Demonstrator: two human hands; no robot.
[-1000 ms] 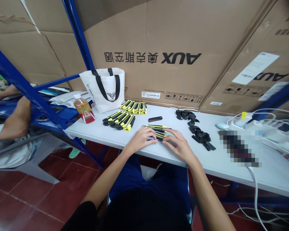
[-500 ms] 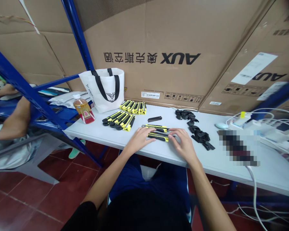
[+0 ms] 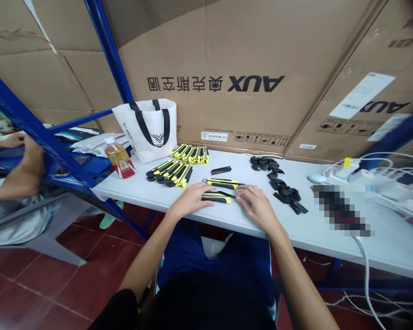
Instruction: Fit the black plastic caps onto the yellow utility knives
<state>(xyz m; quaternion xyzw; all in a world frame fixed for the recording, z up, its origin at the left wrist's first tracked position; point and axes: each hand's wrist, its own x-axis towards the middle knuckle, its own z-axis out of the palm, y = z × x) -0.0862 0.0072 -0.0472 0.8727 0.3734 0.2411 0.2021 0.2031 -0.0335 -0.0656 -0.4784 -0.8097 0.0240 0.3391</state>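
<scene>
My left hand point(image 3: 192, 200) is closed around the left end of a yellow-and-black utility knife point(image 3: 218, 198), which lies low over the tabletop. At the knife's right end, my right hand point(image 3: 258, 204) pinches a thin dark strip, likely a blade point(image 3: 229, 195), lying along the knife's upper side. Whether the strip sits inside the handle, I cannot tell. Just behind both hands lies another utility knife point(image 3: 223, 184), its right tip close to my right fingers. Farther back is a small dark stack of blades point(image 3: 220, 170).
Utility knives point(image 3: 170, 173) lie in two rows at the left, before a white tote bag point(image 3: 154, 128) and a drink bottle point(image 3: 119, 158). Black plastic parts point(image 3: 284, 190) are piled at the right. Beyond them are white chargers and cables point(image 3: 368, 176). Another person's arm point(image 3: 24, 167) is far left.
The held knife and my left hand have shifted slightly left. My right hand has moved slightly left too, and more of the dark strip shows between the hands.
</scene>
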